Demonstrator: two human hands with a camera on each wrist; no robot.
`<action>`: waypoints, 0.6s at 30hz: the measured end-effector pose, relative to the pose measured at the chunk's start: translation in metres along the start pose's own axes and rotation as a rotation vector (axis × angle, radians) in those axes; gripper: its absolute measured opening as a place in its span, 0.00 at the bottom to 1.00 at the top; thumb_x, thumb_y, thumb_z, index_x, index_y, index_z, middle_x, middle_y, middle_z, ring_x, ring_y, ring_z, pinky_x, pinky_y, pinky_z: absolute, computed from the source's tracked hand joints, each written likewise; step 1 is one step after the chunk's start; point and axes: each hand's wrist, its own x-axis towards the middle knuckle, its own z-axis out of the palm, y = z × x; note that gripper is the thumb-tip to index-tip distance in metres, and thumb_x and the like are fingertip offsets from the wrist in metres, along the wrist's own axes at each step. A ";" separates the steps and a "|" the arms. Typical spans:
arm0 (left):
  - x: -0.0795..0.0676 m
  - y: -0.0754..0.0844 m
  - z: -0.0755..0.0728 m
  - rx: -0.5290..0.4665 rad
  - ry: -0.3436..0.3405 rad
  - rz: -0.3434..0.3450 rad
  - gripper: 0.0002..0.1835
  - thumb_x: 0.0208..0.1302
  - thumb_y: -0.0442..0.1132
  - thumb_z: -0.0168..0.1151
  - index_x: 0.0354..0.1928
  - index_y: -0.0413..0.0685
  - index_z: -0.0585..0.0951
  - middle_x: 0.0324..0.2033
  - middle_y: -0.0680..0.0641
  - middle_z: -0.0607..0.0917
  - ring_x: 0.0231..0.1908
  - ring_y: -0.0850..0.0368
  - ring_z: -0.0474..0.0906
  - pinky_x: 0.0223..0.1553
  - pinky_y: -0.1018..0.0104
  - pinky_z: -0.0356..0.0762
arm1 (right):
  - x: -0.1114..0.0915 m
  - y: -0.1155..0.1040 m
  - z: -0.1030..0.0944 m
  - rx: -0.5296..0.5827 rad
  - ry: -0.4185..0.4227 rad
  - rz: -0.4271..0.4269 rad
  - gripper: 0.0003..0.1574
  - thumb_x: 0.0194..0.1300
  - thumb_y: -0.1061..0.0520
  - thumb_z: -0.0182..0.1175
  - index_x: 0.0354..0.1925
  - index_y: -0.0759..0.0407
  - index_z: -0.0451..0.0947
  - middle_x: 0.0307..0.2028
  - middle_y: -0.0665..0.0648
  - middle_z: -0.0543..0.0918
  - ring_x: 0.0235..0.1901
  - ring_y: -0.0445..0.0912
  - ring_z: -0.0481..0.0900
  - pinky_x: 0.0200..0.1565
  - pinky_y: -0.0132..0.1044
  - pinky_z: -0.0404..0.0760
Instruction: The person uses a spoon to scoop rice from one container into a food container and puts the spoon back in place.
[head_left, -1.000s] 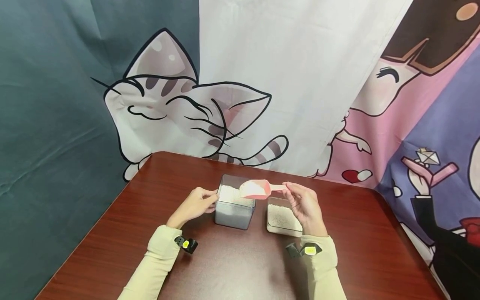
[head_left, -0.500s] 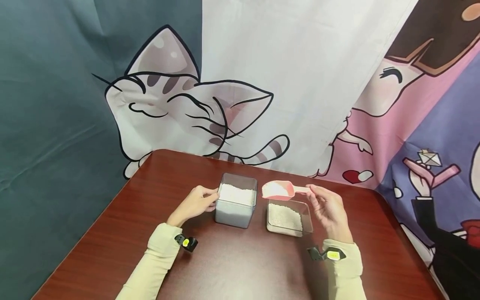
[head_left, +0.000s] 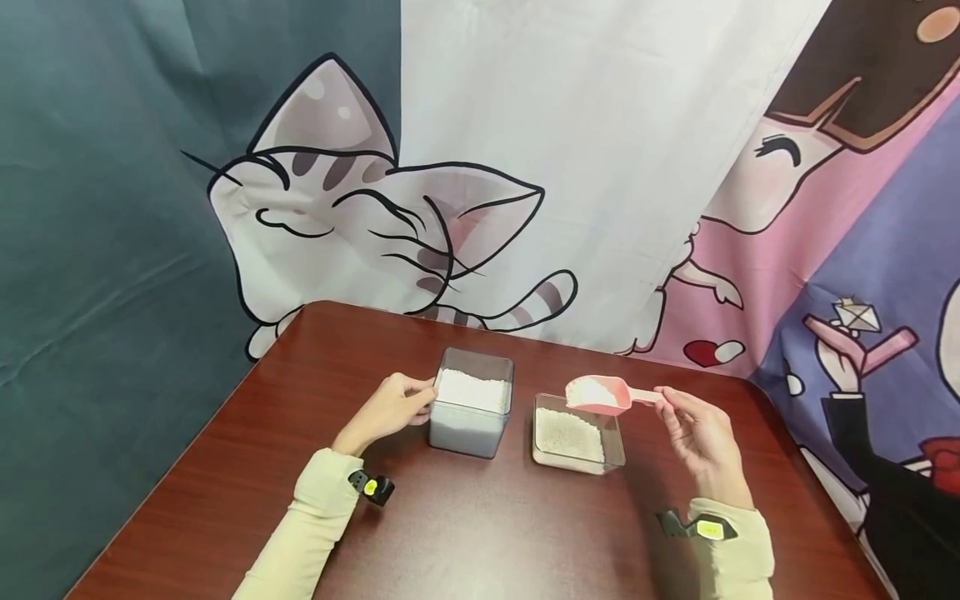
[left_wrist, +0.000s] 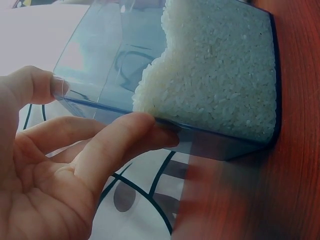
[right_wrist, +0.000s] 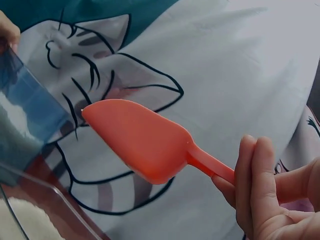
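My left hand (head_left: pixel 390 412) holds a clear bluish plastic container (head_left: pixel 468 433) by its left wall, fingertips at the rim. White rice (left_wrist: pixel 215 75) partly fills this container in the left wrist view. My right hand (head_left: pixel 701 437) pinches the end of the handle of a pink scoop (head_left: pixel 609 393). The scoop is raised, roughly level, with rice (head_left: pixel 585 390) in its bowl. In the head view its bowl overlaps the far rim of a lower clear container (head_left: pixel 611 454) holding off-white grains (head_left: pixel 568 433). The right wrist view shows only the scoop's underside.
Both containers stand side by side on a dark red-brown wooden table (head_left: pixel 480 525), a narrow gap between them. Behind the table hangs a cartoon-printed curtain (head_left: pixel 600 183). Each sleeved wrist carries a small black device (head_left: pixel 375 487).
My right hand has carried the rice-filled scoop rightward, from over the taller container to over the far side of the lower one. My left hand stays on the taller container.
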 end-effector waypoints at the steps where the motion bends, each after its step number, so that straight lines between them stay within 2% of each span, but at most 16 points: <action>1: 0.000 0.000 0.000 -0.001 0.000 0.002 0.19 0.63 0.37 0.53 0.51 0.30 0.76 0.49 0.34 0.78 0.35 0.53 0.81 0.36 0.63 0.83 | -0.001 -0.001 -0.003 0.007 -0.002 -0.005 0.19 0.67 0.71 0.44 0.34 0.71 0.83 0.32 0.63 0.85 0.27 0.46 0.84 0.33 0.26 0.82; 5: 0.001 0.001 0.000 -0.003 -0.009 0.014 0.19 0.63 0.37 0.53 0.51 0.29 0.76 0.47 0.33 0.79 0.36 0.53 0.81 0.37 0.63 0.83 | -0.006 -0.007 -0.014 0.013 0.003 -0.008 0.20 0.67 0.70 0.43 0.35 0.71 0.83 0.32 0.65 0.84 0.28 0.46 0.84 0.32 0.25 0.82; 12: 0.003 0.001 0.000 -0.005 -0.009 0.032 0.20 0.62 0.36 0.52 0.51 0.28 0.76 0.54 0.35 0.74 0.36 0.53 0.81 0.36 0.62 0.83 | -0.008 -0.014 -0.029 0.014 0.014 0.009 0.19 0.68 0.69 0.43 0.35 0.70 0.83 0.31 0.65 0.84 0.27 0.46 0.84 0.32 0.25 0.81; 18: 0.000 -0.001 0.000 0.005 -0.003 0.016 0.19 0.63 0.36 0.53 0.52 0.30 0.76 0.49 0.34 0.78 0.35 0.53 0.81 0.36 0.63 0.83 | -0.008 -0.013 -0.043 -0.015 0.032 0.047 0.20 0.68 0.68 0.42 0.35 0.70 0.83 0.32 0.64 0.85 0.28 0.45 0.84 0.33 0.25 0.81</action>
